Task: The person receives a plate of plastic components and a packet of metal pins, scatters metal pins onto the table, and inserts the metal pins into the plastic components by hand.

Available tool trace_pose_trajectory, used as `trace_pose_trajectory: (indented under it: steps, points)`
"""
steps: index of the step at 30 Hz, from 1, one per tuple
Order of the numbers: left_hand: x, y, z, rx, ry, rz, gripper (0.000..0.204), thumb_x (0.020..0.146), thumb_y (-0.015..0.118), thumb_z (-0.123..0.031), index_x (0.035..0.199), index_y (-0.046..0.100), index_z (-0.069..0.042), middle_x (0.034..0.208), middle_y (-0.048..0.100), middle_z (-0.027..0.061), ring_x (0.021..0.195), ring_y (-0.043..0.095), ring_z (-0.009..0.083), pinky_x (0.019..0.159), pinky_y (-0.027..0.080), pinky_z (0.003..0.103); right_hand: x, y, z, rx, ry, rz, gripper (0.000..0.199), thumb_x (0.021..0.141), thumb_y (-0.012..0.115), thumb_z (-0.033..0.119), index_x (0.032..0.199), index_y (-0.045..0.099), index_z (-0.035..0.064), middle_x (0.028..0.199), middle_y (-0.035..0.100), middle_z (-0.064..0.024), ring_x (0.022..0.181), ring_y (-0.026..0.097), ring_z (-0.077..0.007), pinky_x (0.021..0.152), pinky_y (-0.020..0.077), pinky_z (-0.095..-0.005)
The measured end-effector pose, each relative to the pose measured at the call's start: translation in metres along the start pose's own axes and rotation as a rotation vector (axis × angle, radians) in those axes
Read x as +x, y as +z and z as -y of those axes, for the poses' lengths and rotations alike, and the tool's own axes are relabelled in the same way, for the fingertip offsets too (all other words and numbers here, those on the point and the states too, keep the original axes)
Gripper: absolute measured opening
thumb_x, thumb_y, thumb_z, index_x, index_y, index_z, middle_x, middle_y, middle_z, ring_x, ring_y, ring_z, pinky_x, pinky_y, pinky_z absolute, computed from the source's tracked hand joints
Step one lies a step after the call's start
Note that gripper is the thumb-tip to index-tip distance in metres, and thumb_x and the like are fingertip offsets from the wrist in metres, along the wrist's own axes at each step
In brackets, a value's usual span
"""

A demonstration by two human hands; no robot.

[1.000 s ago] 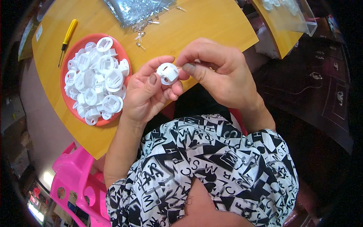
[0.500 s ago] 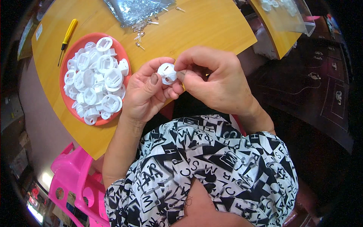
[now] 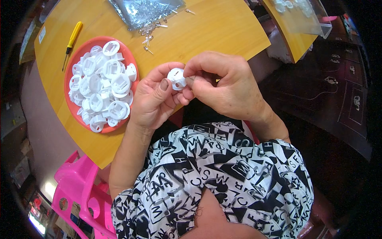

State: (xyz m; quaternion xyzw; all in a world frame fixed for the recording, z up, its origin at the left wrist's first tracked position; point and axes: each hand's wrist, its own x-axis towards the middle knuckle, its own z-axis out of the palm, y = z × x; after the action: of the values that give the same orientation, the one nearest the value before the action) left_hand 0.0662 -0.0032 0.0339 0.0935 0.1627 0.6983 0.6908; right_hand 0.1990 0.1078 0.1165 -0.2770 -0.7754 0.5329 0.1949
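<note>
Between both hands, over the table's near edge, is a small round white plastic part [image 3: 175, 75] with a slot and a hole in its face. My left hand [image 3: 153, 97] grips its left side between thumb and fingers, palm turned up. From the right, my right hand [image 3: 225, 81] pinches at the part's right edge with thumb and forefinger. Whatever else sits in that pinch is hidden by the fingertips. Left of my hands, a red oval plate [image 3: 71, 107] is heaped with similar white plastic parts [image 3: 95, 83].
A yellow-handled screwdriver [image 3: 71, 40] lies left of the plate on the yellow wooden table [image 3: 223, 28]. Small metal pieces [image 3: 148, 40] spill from a clear plastic bag [image 3: 147, 12] at the back. A pink plastic chair [image 3: 75, 179] stands at the lower left; a dark cabinet [image 3: 318, 79] is at right.
The white part has tilted slightly within my fingers, with both hands keeping nearly the same place and grip. The whole view has shifted a little.
</note>
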Motion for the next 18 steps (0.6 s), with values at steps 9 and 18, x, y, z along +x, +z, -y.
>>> trace_pose_trajectory:
  steps: [9, 18]
  points:
    - [-0.003, 0.001, 0.0, -0.002, 0.003, -0.019, 0.044, 0.094, 0.056, -0.019, 0.128, 0.043, 0.005, 0.105, 0.06, 0.0187, 0.088, 0.065, 0.0235, 0.077, 0.056, 0.031, -0.002, 0.002, -0.002, -0.082, -0.113, -0.011, 0.01, 0.071, 0.06, 0.002, 0.079, 0.062, -0.0027, 0.07, 0.06, -0.0174, 0.063, 0.061, -0.0299, 0.057, 0.0483, -0.0351]
    - [-0.001, -0.005, 0.002, -0.054, -0.027, 0.026, 0.042, 0.097, 0.051, -0.019, 0.129, 0.043, 0.006, 0.108, 0.059, 0.0209, 0.087, 0.065, 0.0278, 0.074, 0.057, 0.033, 0.0, 0.006, -0.011, 0.022, -0.086, -0.054, 0.011, 0.074, 0.059, 0.008, 0.076, 0.061, -0.0028, 0.068, 0.06, -0.019, 0.062, 0.062, -0.0331, 0.057, 0.0485, -0.0367]
